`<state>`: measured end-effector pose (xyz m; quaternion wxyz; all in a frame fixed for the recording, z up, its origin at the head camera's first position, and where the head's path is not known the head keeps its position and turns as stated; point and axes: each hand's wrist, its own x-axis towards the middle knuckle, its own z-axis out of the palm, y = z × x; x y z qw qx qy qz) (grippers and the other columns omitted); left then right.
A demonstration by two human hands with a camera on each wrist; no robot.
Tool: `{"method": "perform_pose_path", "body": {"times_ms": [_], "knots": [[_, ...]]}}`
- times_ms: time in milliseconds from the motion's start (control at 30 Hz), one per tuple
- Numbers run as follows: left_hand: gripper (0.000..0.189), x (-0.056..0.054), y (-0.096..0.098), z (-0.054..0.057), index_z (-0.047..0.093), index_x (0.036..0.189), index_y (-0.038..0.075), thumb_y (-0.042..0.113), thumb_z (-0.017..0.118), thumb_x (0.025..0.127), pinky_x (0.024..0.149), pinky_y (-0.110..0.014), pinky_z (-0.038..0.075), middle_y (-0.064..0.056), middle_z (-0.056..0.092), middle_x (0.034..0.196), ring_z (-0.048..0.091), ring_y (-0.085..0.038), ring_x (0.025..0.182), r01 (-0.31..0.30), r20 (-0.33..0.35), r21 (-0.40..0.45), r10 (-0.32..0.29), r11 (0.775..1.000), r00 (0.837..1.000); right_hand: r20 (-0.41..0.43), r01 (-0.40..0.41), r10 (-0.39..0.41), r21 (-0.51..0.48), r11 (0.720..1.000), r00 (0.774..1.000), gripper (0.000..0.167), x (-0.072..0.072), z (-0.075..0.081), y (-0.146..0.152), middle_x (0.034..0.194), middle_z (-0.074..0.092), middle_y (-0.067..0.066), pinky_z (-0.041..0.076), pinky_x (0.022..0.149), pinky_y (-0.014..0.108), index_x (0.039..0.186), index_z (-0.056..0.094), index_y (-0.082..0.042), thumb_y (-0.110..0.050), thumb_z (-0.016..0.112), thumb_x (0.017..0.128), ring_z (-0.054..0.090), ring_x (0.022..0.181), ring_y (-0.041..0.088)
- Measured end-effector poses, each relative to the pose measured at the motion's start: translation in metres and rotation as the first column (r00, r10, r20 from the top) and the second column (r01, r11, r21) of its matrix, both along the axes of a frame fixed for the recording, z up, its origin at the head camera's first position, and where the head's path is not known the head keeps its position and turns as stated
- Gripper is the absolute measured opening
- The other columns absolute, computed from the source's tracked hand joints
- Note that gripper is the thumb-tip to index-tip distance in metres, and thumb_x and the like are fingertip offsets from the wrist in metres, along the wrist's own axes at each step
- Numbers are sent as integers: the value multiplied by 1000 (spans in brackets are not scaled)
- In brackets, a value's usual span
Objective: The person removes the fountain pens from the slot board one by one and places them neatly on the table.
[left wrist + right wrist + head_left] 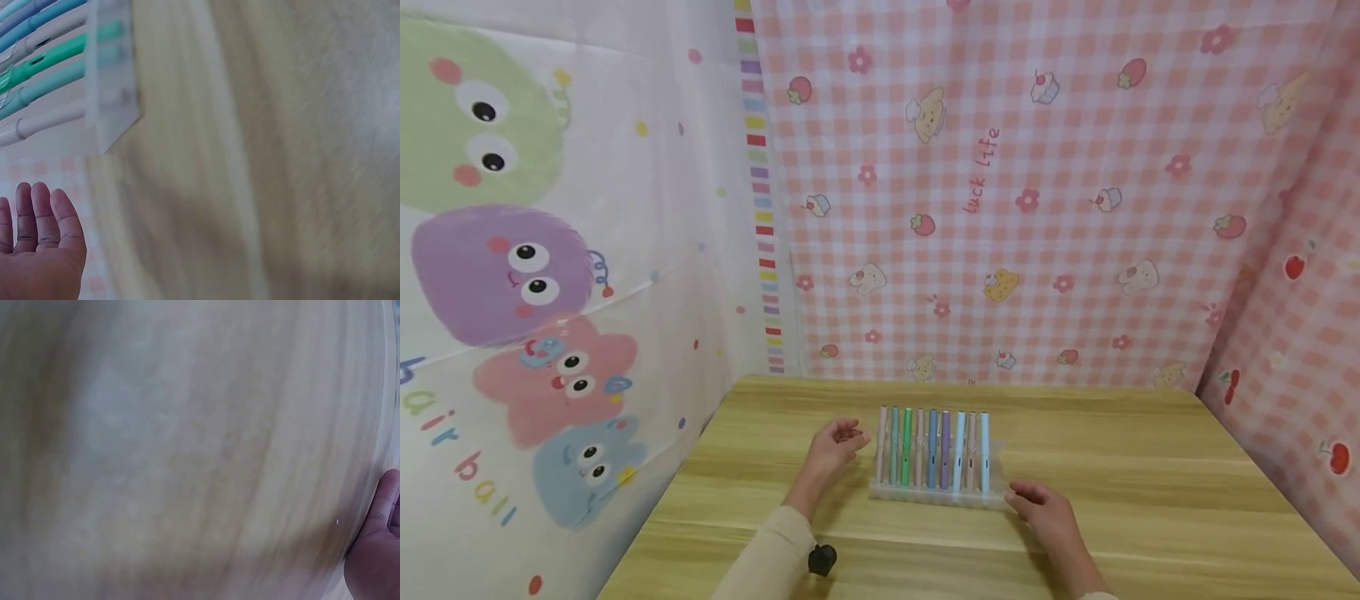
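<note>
Pen holder [936, 498] on wood-grain table [1150, 492]

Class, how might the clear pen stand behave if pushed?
The clear pen stand looks stiff, judging by its crisp edges. Its long base suggests sliding rather than sideways tipping. The slim, rounded pens could roll if knocked out.

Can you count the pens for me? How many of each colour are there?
Pale pink pens: 3
Light blue pens: 2
Teal pen: 1
Green pen: 1
Blue pen: 1
Purple pen: 1
Total: 9
</note>
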<state>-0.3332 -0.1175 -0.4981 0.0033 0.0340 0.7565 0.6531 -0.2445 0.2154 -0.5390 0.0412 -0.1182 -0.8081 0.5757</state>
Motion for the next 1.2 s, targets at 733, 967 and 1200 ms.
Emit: {"method": "perform_pose_path", "body": {"times_ms": [733, 967, 1200], "knots": [[37, 3, 22, -29, 57, 120, -11, 4, 71, 89, 77, -30, 53, -17, 62, 108, 58, -17, 92, 88, 13, 83, -89, 993, 996, 10, -16, 15, 43, 999, 1000, 30, -3, -3, 4, 118, 67, 20, 49, 93, 45, 116, 69, 4, -15, 70, 92, 58, 115, 39], [36, 6, 22, -32, 59, 118, -9, 4, 73, 88, 78, -31, 53, -13, 63, 106, 58, -17, 90, 62, 52, 84, -66, 995, 996, 21, -26, 25, 44, 999, 999, 29, -2, -3, 3, 119, 66, 21, 47, 95, 49, 114, 70, 3, -17, 71, 93, 55, 117, 41], [32, 9, 19, -35, 60, 116, -7, 7, 72, 90, 77, -29, 51, -10, 62, 103, 57, -17, 89, 63, 59, 55, -67, 996, 996, 2, -31, 30, 57, 998, 1000, 24, -1, -2, 1, 113, 70, 18, 48, 81, 28, 110, 72, 3, -11, 70, 91, 60, 109, 34]]}}
